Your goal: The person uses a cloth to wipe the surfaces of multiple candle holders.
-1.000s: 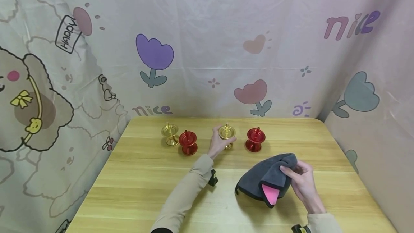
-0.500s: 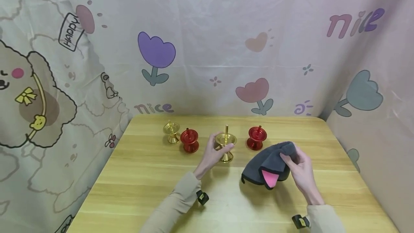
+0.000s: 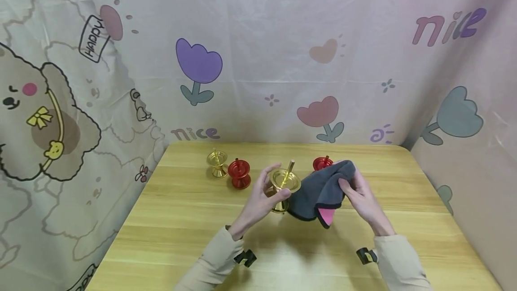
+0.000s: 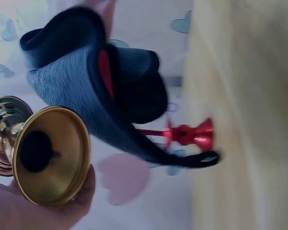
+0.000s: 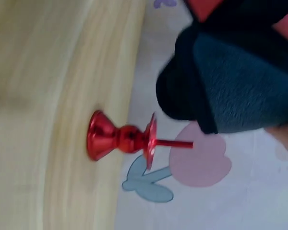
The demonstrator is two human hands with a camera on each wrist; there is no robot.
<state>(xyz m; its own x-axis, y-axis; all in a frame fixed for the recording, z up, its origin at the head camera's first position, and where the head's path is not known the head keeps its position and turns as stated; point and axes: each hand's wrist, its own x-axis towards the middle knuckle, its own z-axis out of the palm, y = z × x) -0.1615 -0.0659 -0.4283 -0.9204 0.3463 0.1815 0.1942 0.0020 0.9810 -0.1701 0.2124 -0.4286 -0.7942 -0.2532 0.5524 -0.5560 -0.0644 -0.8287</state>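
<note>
My left hand (image 3: 260, 201) grips a gold candle holder (image 3: 285, 180) around its stem, lifted off the table and slightly tilted. Its hollow underside with a dark round patch faces the left wrist view, where the gold holder (image 4: 55, 155) fills the lower left. A grey cloth (image 3: 319, 192) with black edging and a pink inner side hangs from my right hand (image 3: 361, 194), pinched between thumb and fingers. In the head view the cloth's left end overlaps the gold holder's edge. Behind the cloth stands a red candle holder (image 3: 322, 163), its lower part hidden there; the right wrist view shows the red holder (image 5: 127, 139) whole.
Toward the back left of the wooden table (image 3: 181, 228) stand another gold candle holder (image 3: 217, 160) and another red candle holder (image 3: 239, 173), close together. A printed curtain (image 3: 250, 57) hangs right behind the table's back edge and along both sides.
My left hand has taken the gold holder from the back of the table, raising it and bringing it nearer. My right hand has moved the cloth left and up, toward the holder.
</note>
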